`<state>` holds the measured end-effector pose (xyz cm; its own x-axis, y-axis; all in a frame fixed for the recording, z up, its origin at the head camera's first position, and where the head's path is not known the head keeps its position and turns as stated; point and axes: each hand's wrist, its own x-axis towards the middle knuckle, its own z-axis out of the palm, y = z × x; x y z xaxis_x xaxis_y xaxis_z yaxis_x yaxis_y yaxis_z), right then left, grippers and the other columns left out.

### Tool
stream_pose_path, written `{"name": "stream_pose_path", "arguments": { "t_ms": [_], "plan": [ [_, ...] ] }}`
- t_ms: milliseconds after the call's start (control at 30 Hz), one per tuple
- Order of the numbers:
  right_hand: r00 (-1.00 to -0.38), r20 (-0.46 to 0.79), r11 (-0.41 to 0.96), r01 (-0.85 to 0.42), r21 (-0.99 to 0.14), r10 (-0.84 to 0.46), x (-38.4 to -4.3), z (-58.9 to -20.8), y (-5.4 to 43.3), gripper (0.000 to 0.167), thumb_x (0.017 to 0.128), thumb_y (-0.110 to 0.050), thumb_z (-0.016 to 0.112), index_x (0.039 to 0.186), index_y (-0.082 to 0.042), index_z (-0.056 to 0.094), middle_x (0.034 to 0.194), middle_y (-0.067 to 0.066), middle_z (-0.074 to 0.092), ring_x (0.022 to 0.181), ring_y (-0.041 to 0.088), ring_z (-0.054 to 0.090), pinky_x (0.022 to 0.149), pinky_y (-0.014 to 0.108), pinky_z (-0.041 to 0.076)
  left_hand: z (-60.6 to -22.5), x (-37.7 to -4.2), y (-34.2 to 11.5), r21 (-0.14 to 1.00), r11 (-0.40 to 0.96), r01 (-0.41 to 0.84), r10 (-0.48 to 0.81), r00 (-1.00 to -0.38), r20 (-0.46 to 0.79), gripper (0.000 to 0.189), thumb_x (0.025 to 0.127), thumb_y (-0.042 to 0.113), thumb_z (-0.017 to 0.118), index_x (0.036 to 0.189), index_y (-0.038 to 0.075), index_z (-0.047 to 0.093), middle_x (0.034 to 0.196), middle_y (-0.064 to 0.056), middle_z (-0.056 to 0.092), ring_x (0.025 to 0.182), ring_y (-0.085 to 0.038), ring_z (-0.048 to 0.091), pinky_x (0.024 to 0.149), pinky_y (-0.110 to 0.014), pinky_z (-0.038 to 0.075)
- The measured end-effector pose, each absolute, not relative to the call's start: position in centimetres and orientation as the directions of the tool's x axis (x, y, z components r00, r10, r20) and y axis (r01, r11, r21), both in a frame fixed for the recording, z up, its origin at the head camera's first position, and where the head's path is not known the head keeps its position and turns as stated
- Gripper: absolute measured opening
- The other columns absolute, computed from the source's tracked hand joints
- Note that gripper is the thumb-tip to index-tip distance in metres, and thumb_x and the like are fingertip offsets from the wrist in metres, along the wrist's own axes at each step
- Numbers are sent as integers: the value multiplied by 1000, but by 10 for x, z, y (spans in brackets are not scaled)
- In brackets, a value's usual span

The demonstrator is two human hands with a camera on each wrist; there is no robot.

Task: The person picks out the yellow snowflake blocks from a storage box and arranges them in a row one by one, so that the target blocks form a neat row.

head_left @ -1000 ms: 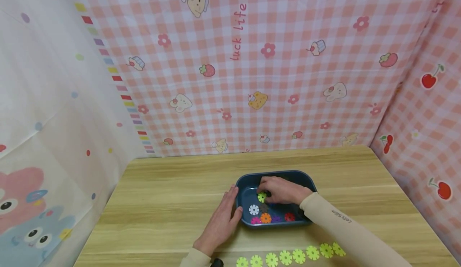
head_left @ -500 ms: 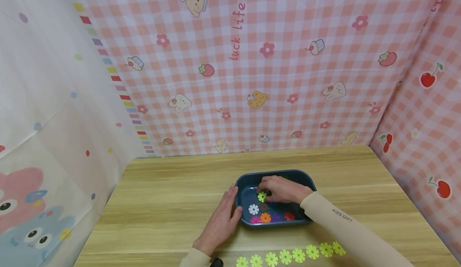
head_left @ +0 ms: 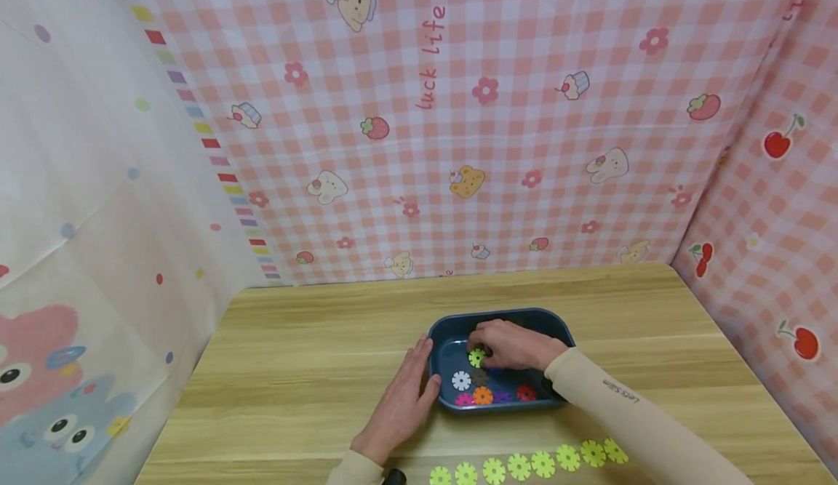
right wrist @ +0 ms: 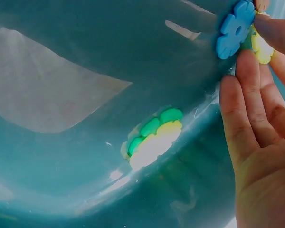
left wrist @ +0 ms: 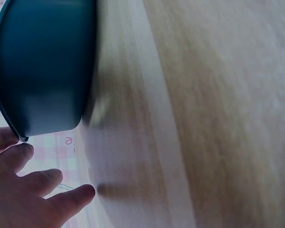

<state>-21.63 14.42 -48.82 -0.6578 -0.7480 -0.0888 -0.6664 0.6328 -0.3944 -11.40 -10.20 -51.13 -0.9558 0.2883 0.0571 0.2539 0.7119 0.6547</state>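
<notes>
Inside a dark blue tray (head_left: 450,358), my right hand (head_left: 513,345) pinches a yellow-green notched plastic disc (head_left: 476,357) between thumb and fingers. The right wrist view shows that disc by the thumb (right wrist: 278,35), with a blue disc (right wrist: 236,29) right beside it. Green and yellow discs (right wrist: 156,145) lie farther along the tray wall in that view. My left hand (head_left: 399,405) rests against the tray's left end, fingers fairly straight. In the left wrist view its fingers (left wrist: 69,202) are spread, some touching the tray's rim (left wrist: 9,124).
Loose discs lie near the tray's front wall: white (head_left: 461,380), orange (head_left: 482,395), pink (head_left: 464,400), purple (head_left: 502,396), red (head_left: 526,393) and brown (head_left: 480,377). A row of several yellow-green discs (head_left: 519,466) runs along the wooden table (head_left: 294,376) in front of the tray.
Both hands and the tray keep nearly the same place. The head view has shifted very slightly; no disc has visibly been moved elsewhere.
</notes>
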Motion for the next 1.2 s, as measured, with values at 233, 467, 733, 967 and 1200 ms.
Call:
{"name": "stream_pose_path", "arguments": {
  "t_ms": [233,467,733,967,1200],
  "plan": [
    [-643,-64,605,-677,-419,-763,-218,-486,148,21,95,-13,75,117,-12,76,102,-6,69,80,5,56,77,23,56,-511,-114,-102,661,709,246,286,-957,49,62,110,29,48,164,8,28,171,-12,21,155,-38,23,123,-57,27],
    [-659,-45,604,-658,-450,-751,-218,-476,153,21,100,-9,69,120,-9,76,110,-1,72,86,5,60,82,28,59,-511,-114,-102,665,706,244,284,-958,49,62,110,29,49,164,8,28,172,-12,20,156,-37,22,123,-57,27],
    [-692,5,601,-631,-490,-722,-215,-459,165,16,100,-7,68,114,-10,76,103,-3,73,84,4,63,78,29,59,-510,-114,-101,659,713,239,279,-959,47,62,110,29,48,164,9,27,172,-12,19,156,-37,22,123,-57,27],
    [-699,32,594,-630,-500,-714,-209,-447,176,16,100,-6,68,113,-7,76,104,-2,73,82,4,62,74,25,58,-512,-114,-101,652,710,267,288,-954,77,61,110,27,49,163,5,30,171,-12,22,155,-38,24,123,-56,27],
    [-718,78,605,-636,-479,-692,-202,-436,192,18,100,-8,68,115,-12,76,109,-1,72,90,5,65,77,26,59,-514,-115,-101,646,710,280,289,-953,94,61,110,26,49,163,5,30,171,-12,23,155,-38,24,123,-56,27]
  ]
}}
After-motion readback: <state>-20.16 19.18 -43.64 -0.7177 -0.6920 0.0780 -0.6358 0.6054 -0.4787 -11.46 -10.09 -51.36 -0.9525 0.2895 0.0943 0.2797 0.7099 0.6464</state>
